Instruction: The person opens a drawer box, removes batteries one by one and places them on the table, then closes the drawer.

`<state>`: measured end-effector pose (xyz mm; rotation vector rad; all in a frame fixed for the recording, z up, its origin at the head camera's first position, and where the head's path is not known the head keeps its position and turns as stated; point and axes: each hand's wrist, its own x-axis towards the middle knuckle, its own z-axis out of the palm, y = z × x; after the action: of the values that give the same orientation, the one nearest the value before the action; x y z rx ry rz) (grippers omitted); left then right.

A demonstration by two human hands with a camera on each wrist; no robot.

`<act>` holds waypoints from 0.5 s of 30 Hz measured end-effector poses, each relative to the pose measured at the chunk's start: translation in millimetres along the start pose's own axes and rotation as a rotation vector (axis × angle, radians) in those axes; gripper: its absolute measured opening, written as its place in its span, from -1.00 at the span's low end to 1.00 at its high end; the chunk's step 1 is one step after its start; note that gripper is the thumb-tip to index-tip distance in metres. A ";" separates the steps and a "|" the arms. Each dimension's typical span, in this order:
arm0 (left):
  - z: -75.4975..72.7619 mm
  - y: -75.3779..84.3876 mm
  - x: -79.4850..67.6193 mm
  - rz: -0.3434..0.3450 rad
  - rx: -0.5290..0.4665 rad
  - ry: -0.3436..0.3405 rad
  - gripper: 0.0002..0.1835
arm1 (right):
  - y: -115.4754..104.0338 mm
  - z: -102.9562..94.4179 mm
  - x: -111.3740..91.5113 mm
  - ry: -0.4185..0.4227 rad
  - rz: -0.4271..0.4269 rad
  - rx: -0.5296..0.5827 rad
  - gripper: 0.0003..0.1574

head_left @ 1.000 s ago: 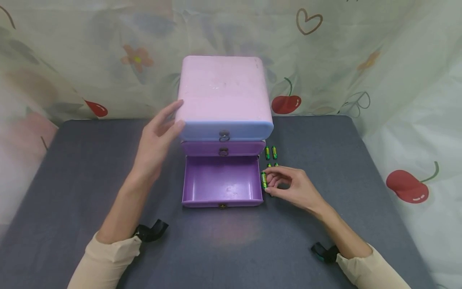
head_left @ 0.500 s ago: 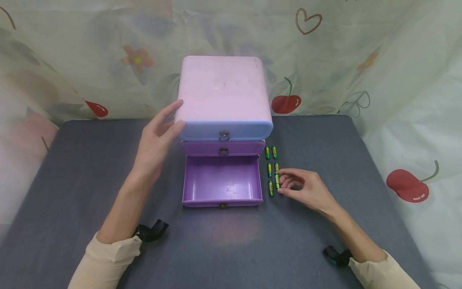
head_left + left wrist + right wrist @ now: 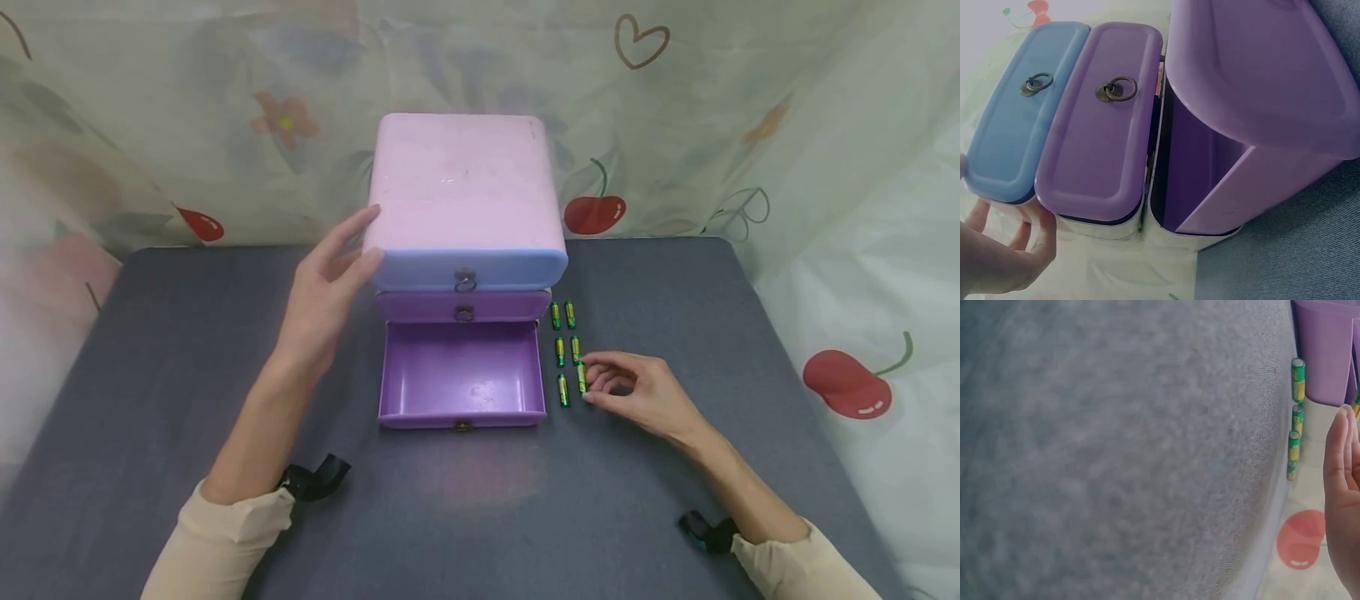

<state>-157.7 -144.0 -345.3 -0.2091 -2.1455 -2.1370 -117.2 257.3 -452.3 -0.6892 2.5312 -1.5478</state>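
Note:
A small chest of drawers (image 3: pixel 465 183) with a pink top stands in the head view, its lowest purple drawer (image 3: pixel 461 422) pulled out with a bare inside. My left hand (image 3: pixel 318 292) rests on the chest's left side, thumb by the front corner; the left wrist view shows its fingers against the side near the blue drawer front (image 3: pixel 1019 112). Between thumb and fingertips, my right hand (image 3: pixel 637 390) pinches a small green and yellow battery (image 3: pixel 582 377). That battery is at the near end of the right-hand row, beside another battery (image 3: pixel 563 390).
Several matching batteries, such as one farther back (image 3: pixel 556 315), form two rows to the right of the open drawer. The middle purple drawer (image 3: pixel 420 307) is closed. A grey cloth surface (image 3: pixel 480 517) lies underneath, and a printed curtain (image 3: pixel 300 67) hangs behind.
My right hand has moved right, carrying the battery from beside the drawer wall to the right-hand row. My left hand stays on the chest.

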 end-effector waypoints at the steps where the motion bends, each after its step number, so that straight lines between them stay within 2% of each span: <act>1: 0.0 0.2 -0.1 0.001 0.000 -0.001 -0.48 | 0.6 -0.3 -0.2 -0.003 0.004 -0.004 -0.45; 15: 0.4 2.6 -1.1 -0.006 0.010 -0.005 -0.47 | 8.6 -3.1 -0.2 -0.072 0.062 -0.028 -0.46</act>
<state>-156.2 -143.6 -342.9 -0.2083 -2.1615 -2.1310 -120.8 263.3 -458.2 -0.6506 2.5016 -1.4444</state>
